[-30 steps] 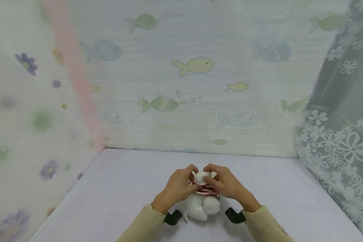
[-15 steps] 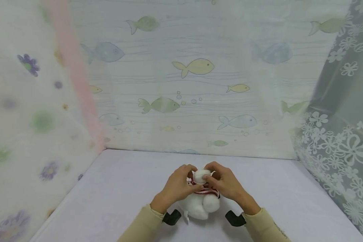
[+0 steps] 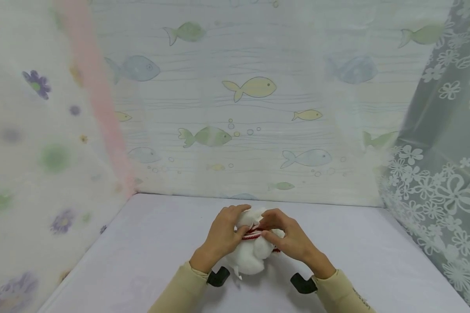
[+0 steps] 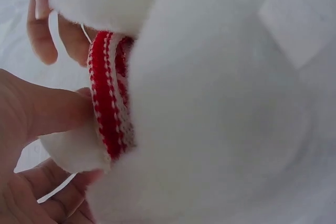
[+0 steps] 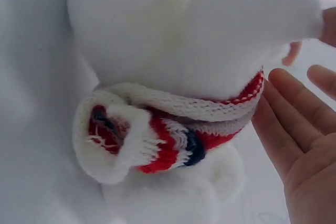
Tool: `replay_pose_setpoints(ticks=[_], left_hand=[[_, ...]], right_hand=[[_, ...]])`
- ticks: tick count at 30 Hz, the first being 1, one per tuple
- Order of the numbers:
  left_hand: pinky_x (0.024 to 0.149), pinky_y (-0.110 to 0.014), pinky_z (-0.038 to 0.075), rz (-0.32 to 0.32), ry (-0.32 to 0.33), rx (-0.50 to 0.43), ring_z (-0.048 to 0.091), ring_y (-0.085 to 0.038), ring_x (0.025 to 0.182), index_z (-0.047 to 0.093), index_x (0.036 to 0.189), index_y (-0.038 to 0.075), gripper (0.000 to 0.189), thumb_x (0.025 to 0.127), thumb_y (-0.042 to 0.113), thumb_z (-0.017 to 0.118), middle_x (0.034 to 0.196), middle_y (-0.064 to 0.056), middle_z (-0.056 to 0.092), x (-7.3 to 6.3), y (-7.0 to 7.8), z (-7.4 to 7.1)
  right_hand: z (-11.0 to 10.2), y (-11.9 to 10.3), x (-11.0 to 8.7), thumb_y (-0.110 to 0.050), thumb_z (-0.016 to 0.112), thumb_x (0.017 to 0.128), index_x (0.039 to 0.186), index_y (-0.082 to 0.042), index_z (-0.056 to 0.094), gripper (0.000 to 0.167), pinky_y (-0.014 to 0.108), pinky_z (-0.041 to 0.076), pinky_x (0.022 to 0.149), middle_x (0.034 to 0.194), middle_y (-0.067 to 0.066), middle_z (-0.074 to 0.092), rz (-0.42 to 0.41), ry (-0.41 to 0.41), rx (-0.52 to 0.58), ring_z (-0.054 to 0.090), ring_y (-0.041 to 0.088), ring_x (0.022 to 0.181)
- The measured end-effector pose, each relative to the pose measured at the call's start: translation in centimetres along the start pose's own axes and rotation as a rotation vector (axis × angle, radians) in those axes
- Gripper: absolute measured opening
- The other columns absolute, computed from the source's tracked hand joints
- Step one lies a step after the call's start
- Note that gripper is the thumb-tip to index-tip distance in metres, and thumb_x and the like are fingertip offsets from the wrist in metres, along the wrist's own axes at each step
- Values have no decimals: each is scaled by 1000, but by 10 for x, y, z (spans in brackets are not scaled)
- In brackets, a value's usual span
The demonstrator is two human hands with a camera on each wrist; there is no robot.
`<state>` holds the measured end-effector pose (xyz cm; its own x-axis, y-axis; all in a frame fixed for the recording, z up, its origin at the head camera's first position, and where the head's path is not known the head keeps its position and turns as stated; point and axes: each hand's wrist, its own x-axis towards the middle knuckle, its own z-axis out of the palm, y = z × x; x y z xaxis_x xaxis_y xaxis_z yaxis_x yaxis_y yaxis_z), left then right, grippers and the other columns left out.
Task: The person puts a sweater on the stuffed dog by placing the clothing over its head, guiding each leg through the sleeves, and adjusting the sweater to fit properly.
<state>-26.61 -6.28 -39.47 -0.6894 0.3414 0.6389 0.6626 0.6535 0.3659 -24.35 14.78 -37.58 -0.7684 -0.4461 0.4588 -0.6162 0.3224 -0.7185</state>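
Observation:
A white stuffed toy (image 3: 250, 256) rests on the table in the head view, dressed in a small red, white and navy knitted garment (image 5: 173, 135). My left hand (image 3: 223, 232) grips the toy's upper part from the left. In the left wrist view, the thumb (image 4: 60, 108) of that hand lies against the red-and-white knitted edge, its fingers curled round a white part below. My right hand (image 3: 290, 237) is at the toy's other side. In the right wrist view, its fingers are nearly straight, beside the garment's edge. The toy's face is hidden.
A white-covered table (image 3: 168, 243) extends around the toy. Behind it hangs a fish-patterned curtain (image 3: 203, 100), with a flowered sheet (image 3: 43, 165) at left and a lace-flowered one (image 3: 442, 191) at right. Black wrist mounts (image 3: 303, 283) sit below both hands.
The toy has turned and shifted slightly left. Both hands were holding a small white rounded part at its top; now the left hand grips its upper side and the right hand's fingers have loosened.

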Motion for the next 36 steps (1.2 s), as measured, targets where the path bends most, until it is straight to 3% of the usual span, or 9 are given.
replay_pose_setpoints(ticks=[2, 5, 10, 15, 22, 24, 27, 31, 36], left_hand=[[74, -35, 47, -11, -12, -2, 55, -20, 88, 60, 124, 16, 47, 80, 8, 75, 102, -5, 62, 0, -1, -2], [77, -38, 47, -32, -28, -7, 54, -22, 92, 60, 122, 16, 43, 81, 7, 73, 103, -6, 59, 0, -3, -4], [81, -39, 46, -68, -49, -17, 54, -22, 93, 59, 118, 14, 39, 82, 7, 73, 104, -7, 58, 1, -5, -5], [76, -38, 48, -81, -38, -37, 55, -21, 86, 57, 106, 11, 32, 80, 5, 74, 95, -6, 55, 0, -6, -6], [70, -36, 48, -105, 100, -70, 54, -19, 80, 54, 91, 9, 28, 74, 1, 76, 86, -5, 53, 2, -2, -6], [68, -34, 46, -118, 114, -99, 52, -17, 77, 54, 88, 8, 27, 73, 3, 76, 83, -4, 52, 2, -1, -6], [66, -32, 44, -155, 61, -121, 49, -15, 75, 54, 86, 8, 26, 74, 5, 76, 82, -2, 51, 0, -1, -3], [63, -29, 44, -176, -6, -83, 49, -13, 71, 54, 85, 8, 25, 74, 8, 77, 80, -1, 51, -2, -2, 1], [56, -25, 39, -172, 6, -91, 42, -11, 64, 49, 75, 9, 28, 72, 5, 76, 73, 0, 47, -2, -3, 1]], right_hand=[[2, 9, 0, -9, 70, 86, 115, -9, 56, 33, 47, 50, 81, 102, 9, 65, -33, 16, -54, 63, 28, 92], [4, 20, -1, -20, 76, 81, 109, -14, 60, 33, 36, 48, 68, 91, 1, 62, -84, 21, -120, 58, 22, 77], [9, 24, -2, -31, 80, 77, 106, -22, 60, 36, 23, 43, 55, 78, -6, 52, -147, -56, -162, 50, 14, 61], [12, 21, -3, -16, 79, 78, 105, -16, 58, 34, 20, 46, 55, 87, -10, 51, -217, -70, -196, 50, 7, 63], [4, 19, 0, 8, 67, 75, 103, -6, 57, 33, 21, 47, 61, 98, -2, 54, -347, 83, -307, 50, 8, 77], [2, 22, 1, 8, 65, 73, 103, -6, 58, 34, 21, 46, 63, 102, -2, 54, -354, 125, -340, 50, 8, 82], [1, 27, 1, 4, 66, 72, 104, -9, 60, 34, 21, 45, 63, 103, -4, 54, -321, 160, -398, 50, 7, 82], [4, 33, 0, -7, 75, 74, 104, -11, 61, 34, 19, 44, 59, 100, -5, 53, -237, 170, -452, 50, 8, 70], [4, 34, 0, -9, 79, 74, 99, -11, 60, 32, 24, 47, 58, 97, -3, 52, -178, 205, -433, 50, 9, 69]])
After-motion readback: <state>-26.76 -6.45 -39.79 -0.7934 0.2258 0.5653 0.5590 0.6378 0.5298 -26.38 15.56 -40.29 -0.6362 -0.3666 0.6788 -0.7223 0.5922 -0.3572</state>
